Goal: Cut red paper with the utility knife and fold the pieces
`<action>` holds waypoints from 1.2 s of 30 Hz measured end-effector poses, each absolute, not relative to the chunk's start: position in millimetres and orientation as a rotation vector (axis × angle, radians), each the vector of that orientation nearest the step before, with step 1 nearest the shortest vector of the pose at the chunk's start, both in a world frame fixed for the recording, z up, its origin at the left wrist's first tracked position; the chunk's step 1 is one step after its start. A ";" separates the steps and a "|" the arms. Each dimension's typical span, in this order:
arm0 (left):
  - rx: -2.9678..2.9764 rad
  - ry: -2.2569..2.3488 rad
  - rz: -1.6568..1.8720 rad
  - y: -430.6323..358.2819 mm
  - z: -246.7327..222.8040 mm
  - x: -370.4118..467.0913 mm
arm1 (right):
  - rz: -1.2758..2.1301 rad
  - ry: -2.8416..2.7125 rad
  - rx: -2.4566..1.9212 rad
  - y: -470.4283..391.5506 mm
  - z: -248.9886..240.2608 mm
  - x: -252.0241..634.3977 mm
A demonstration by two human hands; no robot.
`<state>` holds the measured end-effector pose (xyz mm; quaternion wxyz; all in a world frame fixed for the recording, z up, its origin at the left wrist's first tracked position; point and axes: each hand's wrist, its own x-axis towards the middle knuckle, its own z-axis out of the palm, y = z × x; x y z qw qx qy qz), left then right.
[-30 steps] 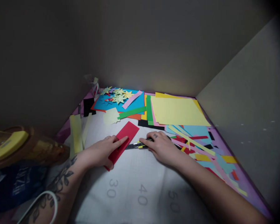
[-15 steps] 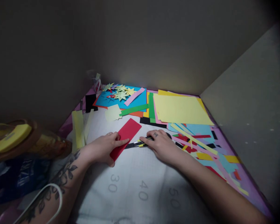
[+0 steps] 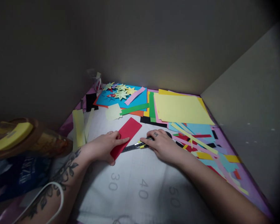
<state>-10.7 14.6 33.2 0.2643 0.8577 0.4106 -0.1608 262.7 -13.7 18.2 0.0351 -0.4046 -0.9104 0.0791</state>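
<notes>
- Red paper (image 3: 132, 126): plain, even red.
- Utility knife (image 3: 143, 145), just right of the red paper: black and yellow, with a dark grey blade.
- Right hand (image 3: 162, 144), right of the red paper: a small dark tattoo on one finger.
- Left forearm (image 3: 65, 174), left of the red paper: dark leafy tattoo.
- White sheet (image 3: 128, 199), under the red paper: grey numerals 30, 40, 50.
- Stars (image 3: 121, 94), beyond the red paper: mostly pale green and yellow, on a bright blue sheet (image 3: 140, 102).
- Large sheet (image 3: 183, 109), beyond and right of the red paper: plain pale yellow.
- Scraps (image 3: 205, 157), right of the red paper: pink, yellow, red, black, light blue.
</notes>
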 end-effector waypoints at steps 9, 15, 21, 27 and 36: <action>2.317 1.118 -0.465 13.7 35.7 -9.7 | 0.324 -2.855 -1.160 -16.0 20.8 258.4; 2.343 1.090 -0.451 14.5 35.1 -12.0 | 0.351 -2.848 -1.112 -17.7 21.1 257.3; 2.372 1.054 -0.402 16.8 34.6 -12.1 | 0.323 -2.865 -1.100 -19.6 18.6 252.3; 2.380 1.113 -0.380 15.5 34.4 -7.2 | 0.319 -2.881 -1.080 -22.6 15.6 247.3; 2.349 1.138 -0.335 15.4 33.4 -7.5 | 0.370 -2.919 -1.046 -27.7 19.5 239.7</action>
